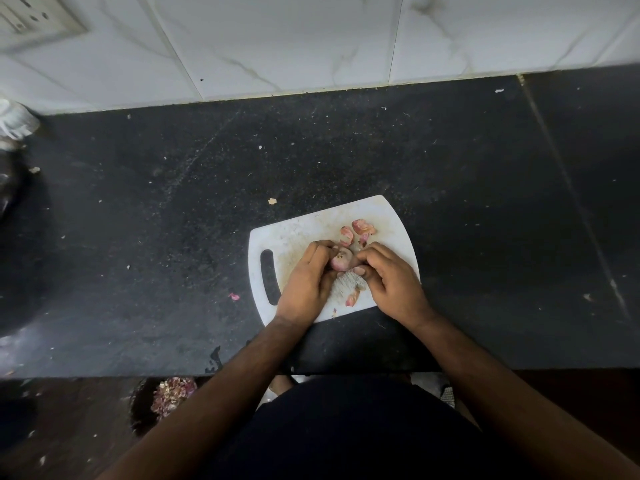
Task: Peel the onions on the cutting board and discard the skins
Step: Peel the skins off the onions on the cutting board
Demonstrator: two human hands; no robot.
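Note:
A small pinkish onion [340,259] is held over the middle of the white cutting board [291,237]. My left hand [306,284] grips it from the left and my right hand [391,277] pinches it from the right, fingertips on its skin. Loose pink onion skins [362,227] lie on the board just beyond my hands. Another skin piece [352,298] lies on the board between my wrists. The underside of the onion is hidden by my fingers.
The board lies on a black stone counter [173,220] with a white tiled wall behind. One skin scrap [234,296] lies on the counter left of the board. Below the counter's front edge, a dark bin with onion skins [172,396] stands on the floor at the left.

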